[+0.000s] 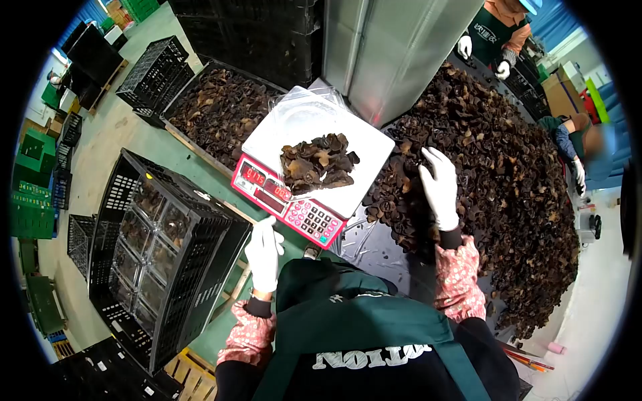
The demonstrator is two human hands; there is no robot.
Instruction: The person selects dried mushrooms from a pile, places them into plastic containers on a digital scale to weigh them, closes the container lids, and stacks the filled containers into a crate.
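Note:
White gloves cover both my hands. My left hand is near the front left corner of a digital scale, its fingers loosely bent and slightly apart, holding nothing I can see. A heap of dark dried wood ear mushrooms lies on the scale's white pan; a shiny clear edge shows beneath it. The red display is lit. To the right, my right hand is over the edge of a large mushroom pile, fingers stretched out and nothing visible in them.
Left of me, a black crate holds several clear boxes of mushrooms. Behind the scale are a tray of mushrooms and a grey metal column. Two co-workers, one in a dark apron, are at the pile's far and right sides.

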